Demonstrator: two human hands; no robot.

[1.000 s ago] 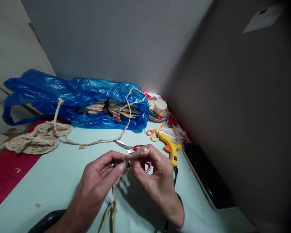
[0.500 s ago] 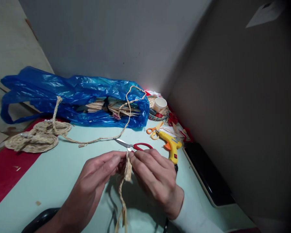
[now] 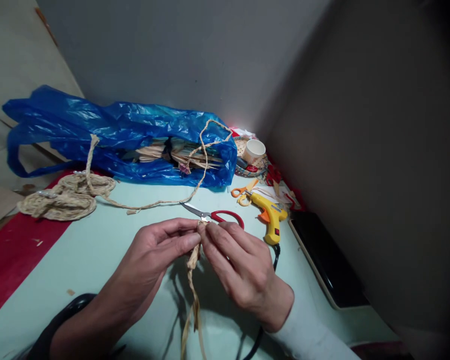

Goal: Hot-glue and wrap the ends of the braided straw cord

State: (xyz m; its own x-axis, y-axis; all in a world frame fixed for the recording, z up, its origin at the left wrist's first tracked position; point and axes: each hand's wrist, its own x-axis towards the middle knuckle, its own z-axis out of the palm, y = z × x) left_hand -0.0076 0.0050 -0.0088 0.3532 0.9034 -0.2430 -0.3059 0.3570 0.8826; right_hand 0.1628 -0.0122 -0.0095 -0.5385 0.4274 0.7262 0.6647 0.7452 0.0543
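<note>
Between both hands hangs a braided straw cord (image 3: 192, 261), its loose strand ends trailing down toward me. My left hand (image 3: 165, 245) pinches the top of the cord between thumb and fingers. My right hand (image 3: 240, 260) closes on the same spot from the other side, fingertips meeting those of the left; exactly what lies under them is hidden. Just beyond the fingertips, red-handled scissors (image 3: 228, 217) lie on the table with their blades pointing left. A yellow glue gun (image 3: 272, 219) rests to the right of my right hand, its black cable running toward me.
A blue plastic bag (image 3: 135, 120) with bundled straw (image 3: 153, 152) lies along the wall. Coiled braided pieces (image 3: 60, 205) sit at left, and a long braid (image 3: 153, 204) runs to the bag. Orange scissors (image 3: 240, 192), a white cup (image 3: 254, 150) and a black phone-like device (image 3: 326, 260) are at right.
My fingertips have come closer together at the top of the cord. The flat piece of straw beside the braid no longer shows. The view has shifted slightly.
</note>
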